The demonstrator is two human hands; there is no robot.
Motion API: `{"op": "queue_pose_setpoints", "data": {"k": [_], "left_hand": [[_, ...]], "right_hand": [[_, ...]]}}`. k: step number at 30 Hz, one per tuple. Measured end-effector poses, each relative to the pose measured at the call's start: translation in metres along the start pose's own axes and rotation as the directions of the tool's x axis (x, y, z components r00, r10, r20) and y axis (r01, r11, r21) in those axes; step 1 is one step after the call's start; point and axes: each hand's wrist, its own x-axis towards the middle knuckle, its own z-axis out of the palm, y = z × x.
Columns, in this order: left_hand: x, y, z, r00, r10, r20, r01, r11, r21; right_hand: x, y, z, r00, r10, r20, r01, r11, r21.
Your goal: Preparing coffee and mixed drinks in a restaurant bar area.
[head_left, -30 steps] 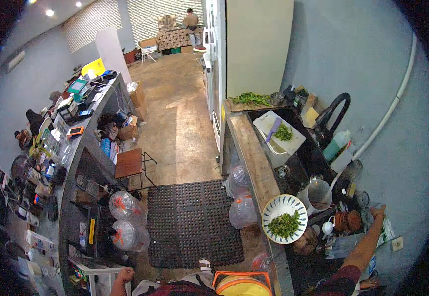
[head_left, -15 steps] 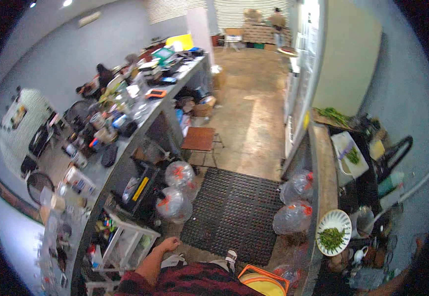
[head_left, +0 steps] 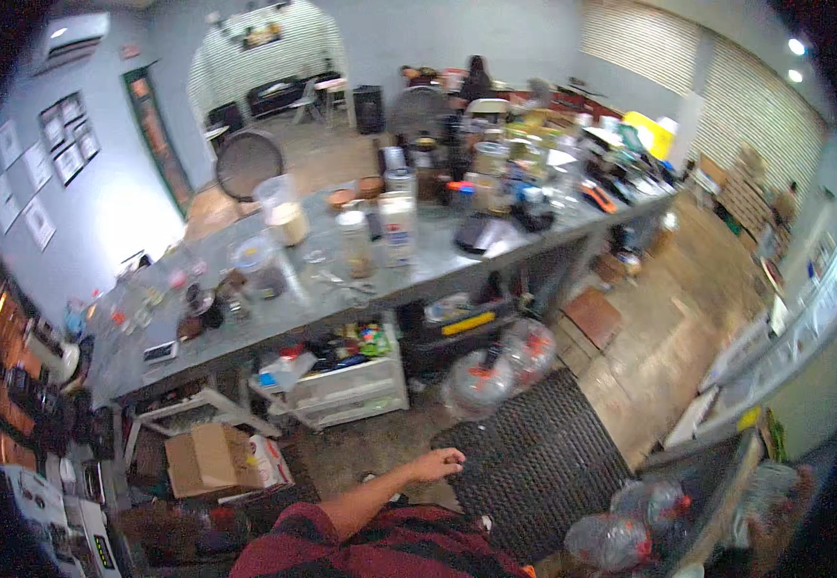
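Note:
My left hand [head_left: 438,464] hangs over the near left edge of the black rubber mat [head_left: 536,462], its fingers loosely curled with nothing visible in them. The forearm comes out of a red and black sleeve. Nearest to this hand, past the mat's far edge, stand large clear plastic water bottles [head_left: 481,383] with red at their necks. My right hand is not in view.
A long grey counter [head_left: 313,306] crowded with jars and bottles runs across. Beneath it are a white cart [head_left: 346,390] and a cardboard box [head_left: 209,460]. A brown stool [head_left: 594,318] stands beyond the mat; more clear bottles [head_left: 609,539] lie at right.
The view has swung left, bringing the counter across the middle. My left hand has swung up and forward to the mat. My right forearm, earlier at the lower right, has gone out of view.

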Motion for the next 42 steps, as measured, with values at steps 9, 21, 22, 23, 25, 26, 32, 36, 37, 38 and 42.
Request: {"op": "queue_pose_setpoints", "data": {"k": [9, 21, 22, 23, 25, 26, 32, 36, 37, 38, 42], "left_hand": [[-0.187, -0.007, -0.165, 0.901, 0.114, -0.419, -0.183, 0.975, -0.128], [-0.342, -0.031, -0.28, 0.404, -0.142, -0.904, 0.115, 0.988, -0.104], [-0.348, -0.03, -0.292, 0.388, -0.157, -0.908, 0.123, 0.985, -0.118], [-0.356, -0.029, -0.305, 0.396, -0.165, -0.903, 0.075, 0.986, -0.147], [-0.375, -0.046, -0.322, 0.386, -0.182, -0.904, 0.037, 0.983, -0.182], [-0.39, -0.077, -0.335, 0.373, -0.207, -0.905, 0.2, 0.97, -0.139], [-0.464, -0.098, -0.47, -0.097, -0.146, -0.984, 0.597, 0.783, -0.175], [-0.479, -0.132, -0.54, 0.162, -0.118, -0.98, 0.861, 0.503, 0.082], [-0.48, -0.147, -0.551, 0.215, -0.117, -0.97, 0.867, 0.48, 0.135], [-0.482, -0.154, -0.566, 0.272, -0.11, -0.956, 0.868, 0.456, 0.195], [-0.478, -0.184, -0.567, 0.236, -0.128, -0.963, 0.881, 0.446, 0.156]], "right_hand": [[-0.007, -0.342, 0.391, 0.29, -0.741, 0.606, 0.43, 0.667, 0.609], [-0.126, -0.642, 0.56, -0.356, -0.837, 0.415, 0.432, 0.246, 0.867], [-0.127, -0.658, 0.563, -0.345, -0.866, 0.363, 0.425, 0.201, 0.883], [-0.127, -0.671, 0.567, -0.331, -0.891, 0.31, 0.417, 0.157, 0.895], [-0.121, -0.691, 0.575, -0.357, -0.878, 0.318, 0.391, 0.168, 0.905], [-0.118, -0.705, 0.582, -0.372, -0.868, 0.329, 0.376, 0.183, 0.908], [-0.103, -0.736, 0.619, -0.378, -0.857, 0.351, 0.324, 0.232, 0.917], [-0.109, -0.752, 0.627, -0.335, -0.829, 0.447, 0.337, 0.338, 0.879], [-0.113, -0.753, 0.627, -0.321, -0.832, 0.453, 0.333, 0.349, 0.876], [-0.116, -0.757, 0.629, -0.293, -0.843, 0.451, 0.328, 0.355, 0.876], [-0.14, -0.775, 0.627, -0.196, -0.816, 0.544, 0.321, 0.47, 0.822]]}}
